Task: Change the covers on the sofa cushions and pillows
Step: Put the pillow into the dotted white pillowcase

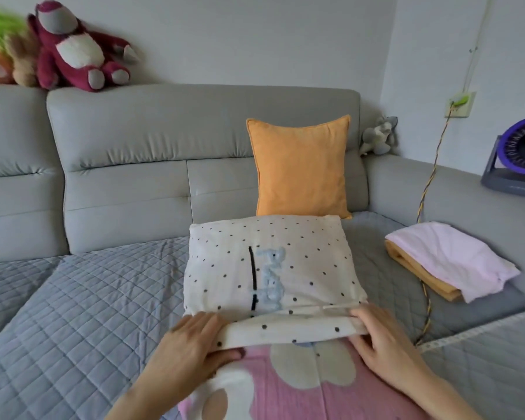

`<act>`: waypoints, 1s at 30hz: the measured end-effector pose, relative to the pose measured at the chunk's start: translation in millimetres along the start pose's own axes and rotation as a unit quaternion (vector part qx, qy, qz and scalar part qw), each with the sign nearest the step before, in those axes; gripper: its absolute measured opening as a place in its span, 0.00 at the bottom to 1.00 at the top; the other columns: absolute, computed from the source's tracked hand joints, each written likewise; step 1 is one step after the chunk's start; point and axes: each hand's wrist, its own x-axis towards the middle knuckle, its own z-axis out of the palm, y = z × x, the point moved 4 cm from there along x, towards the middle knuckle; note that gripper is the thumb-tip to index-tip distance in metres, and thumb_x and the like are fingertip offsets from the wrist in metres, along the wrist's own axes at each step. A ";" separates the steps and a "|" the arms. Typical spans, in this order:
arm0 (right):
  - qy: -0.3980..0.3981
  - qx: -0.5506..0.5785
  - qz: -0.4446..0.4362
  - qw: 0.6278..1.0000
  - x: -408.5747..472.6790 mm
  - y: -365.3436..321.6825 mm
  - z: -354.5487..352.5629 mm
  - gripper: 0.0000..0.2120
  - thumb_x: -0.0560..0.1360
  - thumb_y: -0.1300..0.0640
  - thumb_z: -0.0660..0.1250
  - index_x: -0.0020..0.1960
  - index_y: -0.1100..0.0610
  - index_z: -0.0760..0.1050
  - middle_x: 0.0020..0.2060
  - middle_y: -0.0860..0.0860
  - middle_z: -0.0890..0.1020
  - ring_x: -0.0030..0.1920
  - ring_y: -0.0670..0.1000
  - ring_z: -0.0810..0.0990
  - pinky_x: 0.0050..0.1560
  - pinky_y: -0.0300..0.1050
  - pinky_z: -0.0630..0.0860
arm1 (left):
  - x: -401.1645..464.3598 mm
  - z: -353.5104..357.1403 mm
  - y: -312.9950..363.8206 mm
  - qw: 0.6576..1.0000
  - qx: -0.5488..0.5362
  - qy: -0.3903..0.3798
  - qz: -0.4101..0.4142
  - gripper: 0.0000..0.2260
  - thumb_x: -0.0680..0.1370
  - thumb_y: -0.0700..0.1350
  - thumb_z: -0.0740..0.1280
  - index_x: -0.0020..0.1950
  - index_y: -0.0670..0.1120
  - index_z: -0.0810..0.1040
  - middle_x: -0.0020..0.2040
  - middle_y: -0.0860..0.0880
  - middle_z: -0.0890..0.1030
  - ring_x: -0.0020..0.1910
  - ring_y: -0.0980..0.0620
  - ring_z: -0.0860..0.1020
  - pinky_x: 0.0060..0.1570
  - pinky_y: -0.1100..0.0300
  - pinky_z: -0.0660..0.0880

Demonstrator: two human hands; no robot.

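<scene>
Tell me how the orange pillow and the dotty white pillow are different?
The orange pillow is plain; the dotted white pillow has black dots and blue lettering. The orange one stands upright against the sofa back, untouched; the dotted one lies flat, its near edge gripped by the left hand and right hand. Both are squarish.

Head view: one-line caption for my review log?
Both hands, left hand and right hand, grip the polka-dot pillow cover's open edge on the sofa.

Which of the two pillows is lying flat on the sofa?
The white polka-dot pillow, lying flat on the seat nearest both hands; the orange pillow stands upright against the backrest.
</scene>
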 end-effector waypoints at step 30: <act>0.083 0.481 0.421 0.765 -19.4 51.9 0.4 0.14 0.77 0.68 0.58 0.51 0.52 0.76 0.47 0.50 0.80 0.47 0.48 0.78 0.44 0.42 0.72 | -51.1 47.8 -42.5 0.580 -0.606 0.124 -0.531 0.08 0.76 0.39 0.61 0.50 0.43 0.80 0.45 0.42 0.80 0.43 0.45 0.77 0.40 0.55 0.76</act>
